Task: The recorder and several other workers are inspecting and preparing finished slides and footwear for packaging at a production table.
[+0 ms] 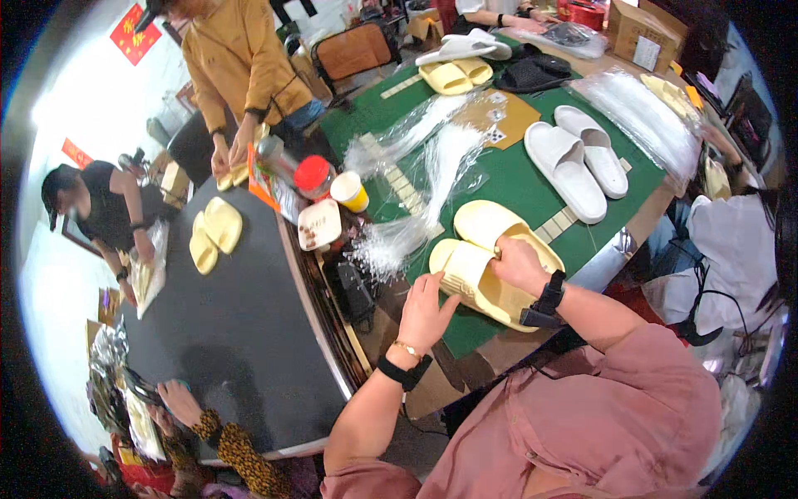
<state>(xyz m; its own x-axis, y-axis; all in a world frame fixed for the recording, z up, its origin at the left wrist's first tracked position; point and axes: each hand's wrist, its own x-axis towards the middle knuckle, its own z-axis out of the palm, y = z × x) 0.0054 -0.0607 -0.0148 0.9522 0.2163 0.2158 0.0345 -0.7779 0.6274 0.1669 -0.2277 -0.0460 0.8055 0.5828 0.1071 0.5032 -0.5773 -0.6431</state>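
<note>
A pair of pale yellow slide slippers lies side by side on the green table top in front of me. My right hand (519,266) is closed at the strap opening of the near yellow slipper (465,273), its curled fingers on the strap's edge. Behind it, the far yellow slipper (486,218) rests against the near one. My left hand (427,314) has its fingers stretched out along the outer side of the near slipper's strap, touching it. A pair of white slippers (568,170) sits further back to the right.
Clear plastic bags (453,166) are heaped left of centre; more lie in a stack (640,116) at right. A red-lidded jar (313,176) and yellow cup (349,193) stand at the table's left edge. Co-workers handle slippers and bags around the dark table (249,308).
</note>
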